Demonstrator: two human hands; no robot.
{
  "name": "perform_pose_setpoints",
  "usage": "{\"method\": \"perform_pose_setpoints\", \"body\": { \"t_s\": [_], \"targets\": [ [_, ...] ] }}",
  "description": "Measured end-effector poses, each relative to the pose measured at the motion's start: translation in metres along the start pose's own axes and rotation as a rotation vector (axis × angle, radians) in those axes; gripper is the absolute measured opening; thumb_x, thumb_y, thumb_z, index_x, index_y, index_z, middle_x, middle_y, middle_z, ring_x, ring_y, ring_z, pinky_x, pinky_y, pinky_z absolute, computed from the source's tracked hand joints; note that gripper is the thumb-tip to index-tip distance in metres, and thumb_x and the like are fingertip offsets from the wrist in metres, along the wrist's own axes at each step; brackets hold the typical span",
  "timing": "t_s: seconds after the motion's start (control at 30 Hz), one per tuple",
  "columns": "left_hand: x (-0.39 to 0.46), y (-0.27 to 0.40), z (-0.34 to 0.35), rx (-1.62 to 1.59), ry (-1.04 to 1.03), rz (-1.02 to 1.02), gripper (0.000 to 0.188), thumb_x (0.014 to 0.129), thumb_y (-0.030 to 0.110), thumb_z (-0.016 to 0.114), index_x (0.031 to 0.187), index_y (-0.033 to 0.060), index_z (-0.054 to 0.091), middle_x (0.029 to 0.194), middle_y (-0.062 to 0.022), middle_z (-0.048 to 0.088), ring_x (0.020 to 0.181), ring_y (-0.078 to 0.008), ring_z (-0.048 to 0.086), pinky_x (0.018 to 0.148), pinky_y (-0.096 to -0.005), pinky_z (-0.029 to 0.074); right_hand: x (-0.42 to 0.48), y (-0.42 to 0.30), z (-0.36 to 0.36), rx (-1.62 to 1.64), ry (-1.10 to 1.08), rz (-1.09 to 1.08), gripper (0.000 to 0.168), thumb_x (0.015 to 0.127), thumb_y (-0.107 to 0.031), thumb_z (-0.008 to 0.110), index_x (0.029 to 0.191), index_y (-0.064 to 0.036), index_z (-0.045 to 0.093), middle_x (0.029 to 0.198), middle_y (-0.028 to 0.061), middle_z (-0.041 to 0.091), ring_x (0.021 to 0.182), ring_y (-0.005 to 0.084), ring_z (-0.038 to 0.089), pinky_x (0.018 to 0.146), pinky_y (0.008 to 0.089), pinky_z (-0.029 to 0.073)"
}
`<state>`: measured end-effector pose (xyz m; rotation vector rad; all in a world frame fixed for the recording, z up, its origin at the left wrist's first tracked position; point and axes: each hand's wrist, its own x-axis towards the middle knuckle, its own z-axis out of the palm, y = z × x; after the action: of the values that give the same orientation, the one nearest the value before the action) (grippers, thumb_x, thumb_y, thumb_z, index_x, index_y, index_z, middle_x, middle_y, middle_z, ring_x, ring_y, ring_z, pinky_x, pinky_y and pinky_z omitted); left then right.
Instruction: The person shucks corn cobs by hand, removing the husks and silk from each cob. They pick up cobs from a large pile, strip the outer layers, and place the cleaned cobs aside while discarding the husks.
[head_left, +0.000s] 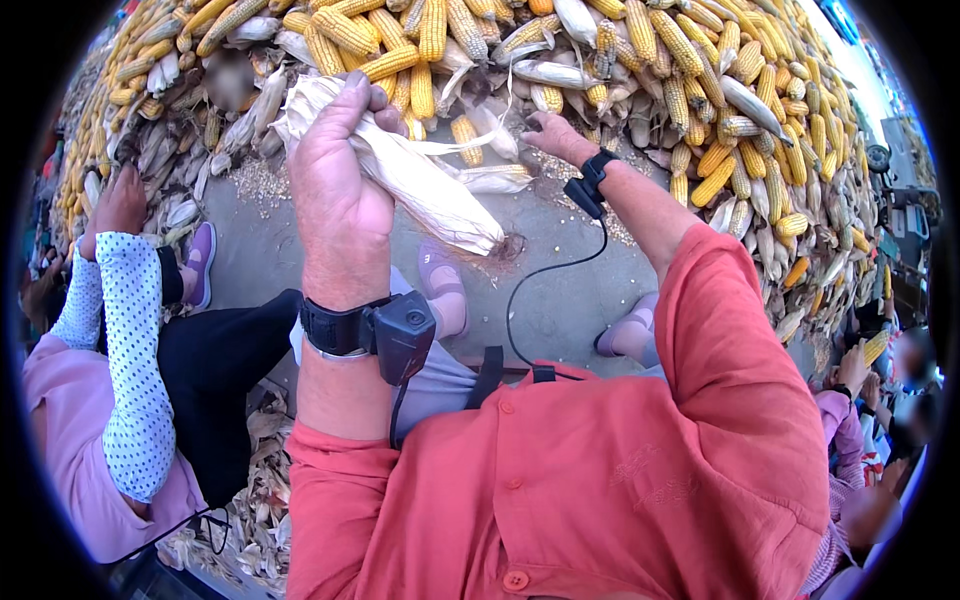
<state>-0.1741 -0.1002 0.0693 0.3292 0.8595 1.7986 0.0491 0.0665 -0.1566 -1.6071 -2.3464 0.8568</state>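
My left hand (341, 165) is raised at the left, its fingers closed around a pale corn husk (435, 195). The husk slants down to the right and ends in brown silk (512, 246); whether an ear is inside is hidden. A thin strip of husk (469, 142) trails off it towards the pile. Farther right, my right hand (559, 139) reaches low at the pile's edge with fingers apart and nothing visible in them. Near it on the ground lie a bare yellow ear of corn (466, 141) and a partly husked ear (495, 179).
A large heap of corn ears (675, 45) curves around the front and both sides. Loose kernels (259, 184) dot the concrete floor (525, 300). A co-worker's dotted sleeve (135, 360) is close at left; another co-worker's hand (851, 367) holds an ear at right. Discarded husks (247, 517) lie behind left.
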Motion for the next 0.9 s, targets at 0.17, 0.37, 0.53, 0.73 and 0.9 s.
{"method": "perform_pose_setpoints", "body": {
  "t_s": [0.17, 0.37, 0.53, 0.73, 0.9],
  "targets": [
    [-0.014, -0.008, 0.006, 0.022, -0.061, 0.005, 0.011, 0.083, 0.007, 0.056, 0.088, -0.0017, 0.055, 0.074, -0.0064, 0.056, 0.063, -0.0131, 0.052, 0.060, -0.0249, 0.045, -0.023, 0.031, 0.105, -0.167, -0.092, 0.076, 0.035, 0.076, -0.026, 0.058, 0.102, -0.004, 0.056, 0.102, 0.0200, 0.058, 0.097, 0.0350, 0.055, 0.084, 0.0414, 0.044],
    [-0.019, -0.015, 0.012, 0.040, -0.077, -0.018, 0.010, 0.082, 0.008, 0.057, 0.088, 0.0008, 0.055, 0.073, -0.0051, 0.056, 0.062, -0.0128, 0.052, 0.058, -0.0255, 0.044, 0.009, 0.040, 0.146, -0.144, -0.074, 0.116, 0.022, 0.080, -0.007, 0.046, 0.098, -0.003, 0.058, 0.103, 0.0186, 0.058, 0.096, 0.0328, 0.057, 0.082, 0.0417, 0.046],
    [-0.018, -0.019, 0.010, 0.056, -0.068, -0.052, 0.010, 0.082, 0.008, 0.057, 0.089, 0.0012, 0.056, 0.073, -0.0041, 0.056, 0.061, -0.0125, 0.053, 0.057, -0.0254, 0.045, 0.005, 0.029, 0.144, -0.358, -0.239, 0.200, 0.024, 0.080, -0.009, 0.046, 0.098, -0.005, 0.062, 0.099, 0.0173, 0.061, 0.095, 0.0291, 0.059, 0.080, 0.0382, 0.047],
    [-0.016, -0.025, 0.012, 0.082, -0.024, -0.071, 0.011, 0.081, 0.007, 0.059, 0.089, 0.0000, 0.056, 0.072, -0.0050, 0.058, 0.061, -0.0122, 0.053, 0.056, -0.0242, 0.044, -0.030, 0.035, 0.160, -0.253, -0.146, 0.240, 0.031, 0.075, -0.021, 0.054, 0.100, -0.004, 0.062, 0.102, 0.0193, 0.060, 0.096, 0.0299, 0.059, 0.081, 0.0385, 0.046],
    [-0.013, -0.029, 0.014, 0.246, -0.051, -0.038, 0.014, 0.080, 0.006, 0.060, 0.090, -0.0016, 0.055, 0.075, -0.0064, 0.058, 0.062, -0.0134, 0.054, 0.058, -0.0261, 0.045, -0.054, 0.057, 0.134, 0.493, -0.269, 0.393, 0.037, 0.074, -0.031, 0.062, 0.094, 0.000, 0.062, 0.086, 0.0145, 0.063, 0.082, 0.0235, 0.062, 0.070, 0.0342, 0.049]
  ]
}}
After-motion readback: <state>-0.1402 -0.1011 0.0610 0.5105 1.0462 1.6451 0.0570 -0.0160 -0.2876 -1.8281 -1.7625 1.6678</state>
